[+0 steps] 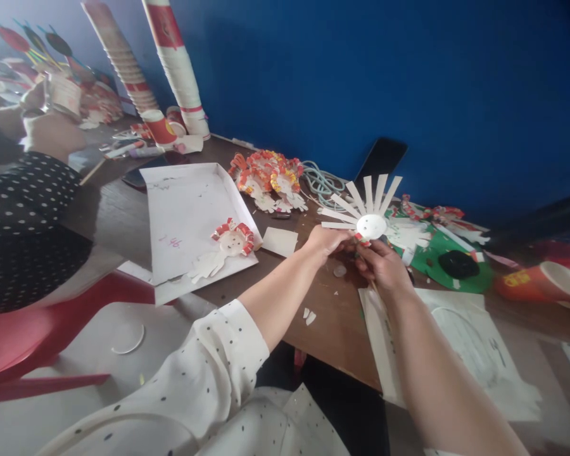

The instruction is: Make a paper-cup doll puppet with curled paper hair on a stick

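Note:
Between my hands is a cut paper cup (371,226), its round white base facing me and its white strips fanned out upward. My left hand (330,242) grips it from the left, low on the rim. On the right, my right hand (382,263) pinches its lower edge, where a small red and white curled strip shows. Some of my fingertips are hidden behind the cup. A similar finished-looking paper figure (232,242) with red and white curls and dot eyes lies on a white box lid (194,196) to the left.
Several curled paper-cup figures (268,174) are heaped near the blue wall. A phone (382,158) leans there beside a coiled cable (320,180). Stacked cups (178,76) rise at the back left. Green card (441,256) and an orange cup (541,282) are at right. Another person's hands (52,130) work at far left.

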Available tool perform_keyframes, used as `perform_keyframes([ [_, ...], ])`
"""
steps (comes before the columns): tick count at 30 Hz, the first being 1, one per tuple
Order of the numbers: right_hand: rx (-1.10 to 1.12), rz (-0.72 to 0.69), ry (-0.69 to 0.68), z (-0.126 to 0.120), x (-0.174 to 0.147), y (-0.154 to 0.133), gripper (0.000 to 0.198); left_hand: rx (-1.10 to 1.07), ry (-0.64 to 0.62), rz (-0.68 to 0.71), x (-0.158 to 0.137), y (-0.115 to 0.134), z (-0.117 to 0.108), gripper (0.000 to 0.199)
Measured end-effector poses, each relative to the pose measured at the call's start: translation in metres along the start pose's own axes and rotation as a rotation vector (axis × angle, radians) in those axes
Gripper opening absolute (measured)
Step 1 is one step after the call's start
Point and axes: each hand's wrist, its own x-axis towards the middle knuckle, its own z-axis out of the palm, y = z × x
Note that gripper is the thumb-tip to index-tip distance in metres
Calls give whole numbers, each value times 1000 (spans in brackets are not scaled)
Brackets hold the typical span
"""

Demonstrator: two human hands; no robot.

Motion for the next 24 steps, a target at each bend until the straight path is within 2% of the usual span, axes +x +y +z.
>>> perform_keyframes([
  [3, 21, 15, -13, 0, -1, -1, 30, 24, -37, 90, 2, -2, 0, 11],
  [10, 45, 45, -31, 0, -1, -4, 27, -16, -117, 135, 3, -5, 1, 12],
  [16, 50, 76, -44, -1, 0, -4, 25, 23, -60, 117, 7, -9, 1, 9],
  [22, 102, 89, 17, -4, 5, -3, 32, 103, -162, 93, 5, -4, -8, 17],
  [24, 130, 109, 65, -7, 6, -3, 37, 107, -139, 96, 4, 0, -11, 26],
])
